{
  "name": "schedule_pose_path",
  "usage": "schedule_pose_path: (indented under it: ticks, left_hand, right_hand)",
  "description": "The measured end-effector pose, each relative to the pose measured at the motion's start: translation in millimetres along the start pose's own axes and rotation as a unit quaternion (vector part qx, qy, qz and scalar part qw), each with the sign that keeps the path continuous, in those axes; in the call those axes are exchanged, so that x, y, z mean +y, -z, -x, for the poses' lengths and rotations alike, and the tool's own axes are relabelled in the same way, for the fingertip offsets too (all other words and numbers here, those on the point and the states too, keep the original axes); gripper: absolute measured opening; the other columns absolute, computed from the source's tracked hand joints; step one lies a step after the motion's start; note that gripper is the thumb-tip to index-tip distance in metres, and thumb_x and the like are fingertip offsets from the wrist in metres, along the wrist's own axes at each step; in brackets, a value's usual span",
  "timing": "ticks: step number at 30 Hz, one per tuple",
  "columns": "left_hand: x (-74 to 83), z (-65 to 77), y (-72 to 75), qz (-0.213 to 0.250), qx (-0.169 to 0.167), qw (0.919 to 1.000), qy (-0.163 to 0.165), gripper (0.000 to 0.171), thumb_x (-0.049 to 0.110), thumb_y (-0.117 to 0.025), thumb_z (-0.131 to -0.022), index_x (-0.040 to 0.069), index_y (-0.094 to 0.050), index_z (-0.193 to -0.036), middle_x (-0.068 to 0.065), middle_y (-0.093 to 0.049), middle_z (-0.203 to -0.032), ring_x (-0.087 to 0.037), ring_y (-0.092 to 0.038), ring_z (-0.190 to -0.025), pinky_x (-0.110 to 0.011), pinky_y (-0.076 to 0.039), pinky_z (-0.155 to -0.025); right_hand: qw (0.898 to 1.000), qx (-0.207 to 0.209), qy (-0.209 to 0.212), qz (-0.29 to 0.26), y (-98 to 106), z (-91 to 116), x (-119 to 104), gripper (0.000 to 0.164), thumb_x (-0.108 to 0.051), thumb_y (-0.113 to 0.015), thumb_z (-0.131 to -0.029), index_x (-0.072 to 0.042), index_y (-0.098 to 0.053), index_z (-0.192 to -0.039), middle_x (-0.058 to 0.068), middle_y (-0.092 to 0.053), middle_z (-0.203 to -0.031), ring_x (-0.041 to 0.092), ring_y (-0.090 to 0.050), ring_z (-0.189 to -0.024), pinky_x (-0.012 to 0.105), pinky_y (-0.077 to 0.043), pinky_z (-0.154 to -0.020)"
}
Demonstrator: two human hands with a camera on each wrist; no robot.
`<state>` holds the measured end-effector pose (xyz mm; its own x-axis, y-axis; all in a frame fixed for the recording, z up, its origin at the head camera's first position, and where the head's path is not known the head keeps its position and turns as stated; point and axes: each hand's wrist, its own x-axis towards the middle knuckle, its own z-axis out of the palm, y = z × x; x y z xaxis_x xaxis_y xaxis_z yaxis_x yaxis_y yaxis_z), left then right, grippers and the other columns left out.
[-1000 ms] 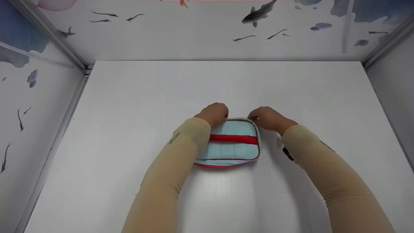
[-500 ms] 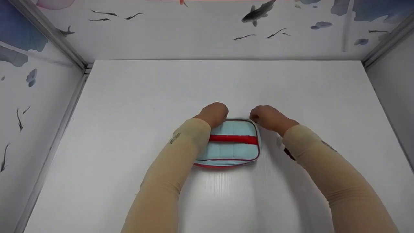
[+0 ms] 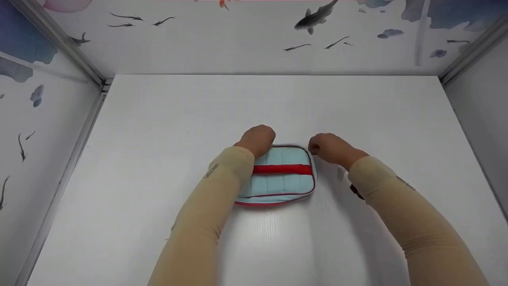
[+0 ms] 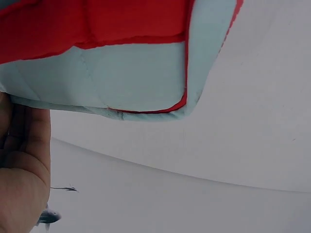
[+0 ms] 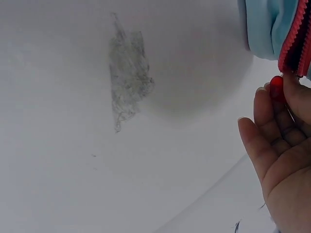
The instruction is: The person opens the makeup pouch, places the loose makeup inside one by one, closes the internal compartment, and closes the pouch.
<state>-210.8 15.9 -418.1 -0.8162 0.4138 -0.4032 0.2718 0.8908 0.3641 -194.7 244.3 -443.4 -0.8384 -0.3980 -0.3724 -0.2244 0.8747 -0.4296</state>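
A light blue zippered pouch [image 3: 281, 184] with red piping and a red band [image 3: 282, 169] lies in the middle of the white table. At its far edge, toward the left, my left hand [image 3: 258, 140] grips the fabric; the left wrist view shows the fingers [image 4: 39, 131] against the pouch's edge, the tips hidden. Beside the far right corner is my right hand [image 3: 332, 149]. Its thumb and forefinger pinch the red zipper pull [image 5: 277, 89], while the other fingers are spread loosely. Above the pull, the red zipper teeth [image 5: 293, 39] stand apart with a dark gap between them.
A greyish, crinkled, see-through patch [image 5: 130, 73] lies on the table near my right wrist. White panels with painted fish [image 3: 315, 18] stand behind the table and along its left side. A plain wall [image 3: 480, 91] borders the right.
My right hand has shifted slightly right, away from the pouch's corner, and its fingers look more curled. The left hand keeps its place on the pouch. The head view has shifted a little.
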Motion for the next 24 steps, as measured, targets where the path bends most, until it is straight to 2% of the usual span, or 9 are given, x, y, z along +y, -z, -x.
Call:
schedule_pose_path:
  ticks: [3,7,12,17,24]
  left_hand:
    - [-5.5,1.6,0.4,-0.006,0.011,0.9999,0.008,0.025,0.006,-0.045,-0.099,0.005,-0.068,-0.108,-0.009,-0.066,-0.105,-0.020,-0.054,-0.090,-0.035,-0.049,-0.091]
    - [-11.3,8.1,0.9,0.016,0.021,0.9992,0.031,0.024,0.007,-0.046,-0.099,0.005,-0.066,-0.111,-0.009,-0.065,-0.108,-0.020,-0.056,-0.094,-0.036,-0.048,-0.094]
    - [-14.1,21.3,-1.6,0.047,0.030,0.9967,0.059,0.024,0.007,-0.051,-0.097,0.004,-0.063,-0.117,-0.010,-0.065,-0.111,-0.022,-0.058,-0.099,-0.036,-0.047,-0.097]
    - [-15.1,35.5,-6.4,0.066,0.039,0.9944,0.073,0.022,0.007,-0.049,-0.098,0.002,-0.063,-0.114,-0.012,-0.065,-0.107,-0.022,-0.058,-0.095,-0.036,-0.049,-0.095]
    - [-19.0,46.3,-11.4,0.038,0.026,0.9986,0.025,0.017,0.006,-0.050,-0.097,-0.001,-0.064,-0.103,-0.014,-0.065,-0.098,-0.020,-0.049,-0.082,-0.036,-0.049,-0.087]
  right_hand:
    - [1.000,0.001,-0.005,-0.005,-1.7,4.5,3.2,0.013,-0.002,-0.060,-0.092,-0.001,-0.069,-0.102,0.012,-0.067,-0.098,0.027,-0.059,-0.093,0.044,-0.050,-0.088]
    - [1.000,0.003,-0.015,-0.016,-4.5,10.8,2.5,0.014,-0.005,-0.061,-0.093,-0.002,-0.068,-0.104,0.011,-0.067,-0.099,0.027,-0.058,-0.093,0.044,-0.050,-0.089]
    - [0.999,-0.001,-0.029,-0.029,-10.9,17.2,-4.2,0.016,-0.009,-0.060,-0.094,-0.003,-0.068,-0.107,0.010,-0.066,-0.100,0.027,-0.057,-0.093,0.043,-0.050,-0.088]
    - [0.999,0.004,-0.028,-0.023,-14.6,22.6,-10.3,0.017,-0.010,-0.059,-0.094,-0.003,-0.067,-0.107,0.010,-0.065,-0.098,0.026,-0.057,-0.091,0.042,-0.051,-0.085]
    - [1.000,0.024,-0.013,-0.007,-12.8,25.2,-14.2,0.014,-0.006,-0.057,-0.093,-0.002,-0.068,-0.100,0.010,-0.064,-0.093,0.026,-0.056,-0.086,0.042,-0.051,-0.082]
